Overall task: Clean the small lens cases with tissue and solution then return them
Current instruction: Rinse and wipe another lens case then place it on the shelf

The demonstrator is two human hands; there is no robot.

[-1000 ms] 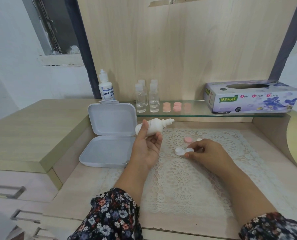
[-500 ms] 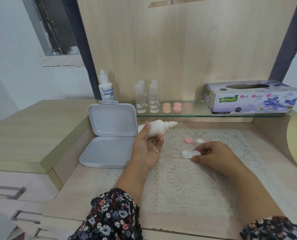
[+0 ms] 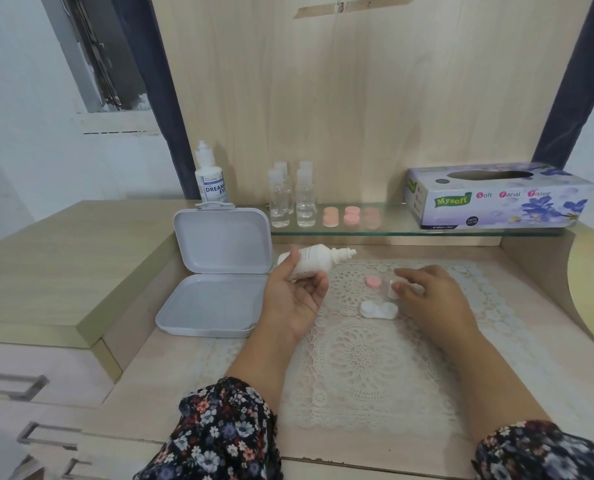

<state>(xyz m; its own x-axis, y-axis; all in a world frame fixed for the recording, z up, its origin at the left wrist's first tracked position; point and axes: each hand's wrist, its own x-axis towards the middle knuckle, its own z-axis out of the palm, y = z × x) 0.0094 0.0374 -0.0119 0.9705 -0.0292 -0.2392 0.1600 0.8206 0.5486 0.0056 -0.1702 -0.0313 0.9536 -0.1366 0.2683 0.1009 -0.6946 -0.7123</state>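
Observation:
My left hand (image 3: 294, 296) grips a small white solution bottle (image 3: 314, 259), tipped on its side with the nozzle pointing right. A white double lens case (image 3: 378, 310) lies by itself on the lace mat (image 3: 361, 355). Just behind it sit a pink cap (image 3: 373, 281) and a small white cap (image 3: 392, 292). My right hand (image 3: 430, 299) hovers over the white cap with fingers spread, the thumb tip touching it. More pink lens cases (image 3: 351, 216) rest on the glass shelf (image 3: 392, 228).
An open grey plastic box (image 3: 216, 303) stands left of the mat. On the shelf are a large solution bottle (image 3: 210, 178), several clear small bottles (image 3: 292, 202) and a tissue box (image 3: 496, 195). A raised wooden ledge (image 3: 63, 258) lies to the left.
My right hand let go of the white lens case and moved back and right to the loose caps. My left hand lifted the bottle slightly and shifted right.

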